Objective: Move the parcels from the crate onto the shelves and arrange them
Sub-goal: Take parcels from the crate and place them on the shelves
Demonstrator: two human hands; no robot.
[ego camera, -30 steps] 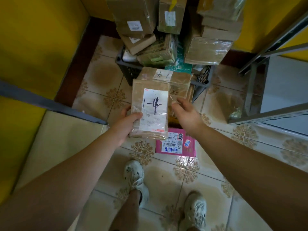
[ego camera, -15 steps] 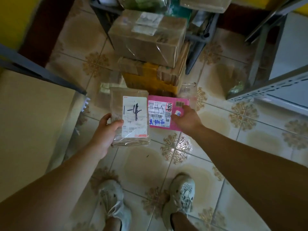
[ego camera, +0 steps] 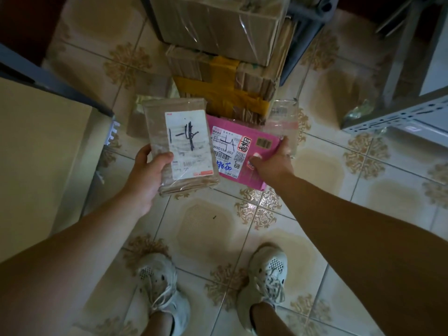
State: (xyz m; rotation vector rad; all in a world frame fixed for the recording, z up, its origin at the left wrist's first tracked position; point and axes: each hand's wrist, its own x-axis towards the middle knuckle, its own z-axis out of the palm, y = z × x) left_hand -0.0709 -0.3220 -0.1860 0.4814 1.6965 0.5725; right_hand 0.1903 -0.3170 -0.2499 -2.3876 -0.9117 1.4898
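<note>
Two flat parcels in hand, in front of the stacked cardboard boxes (ego camera: 218, 76)

Flat brown tape-wrapped parcel (ego camera: 180, 147) grasped at its lower left corner by the left hand (ego camera: 148, 170). Thin pink plastic mailer (ego camera: 244, 151) pinched at its right edge by the fingers (ego camera: 283, 144) of the right hand (ego camera: 271, 163), low over the tiled floor (ego camera: 218, 226). Both probably light and a little bendable, with glossy, slippery film, so better held across a short edge. Undersides hidden, dark crate (ego camera: 305, 32) cut off.
</note>
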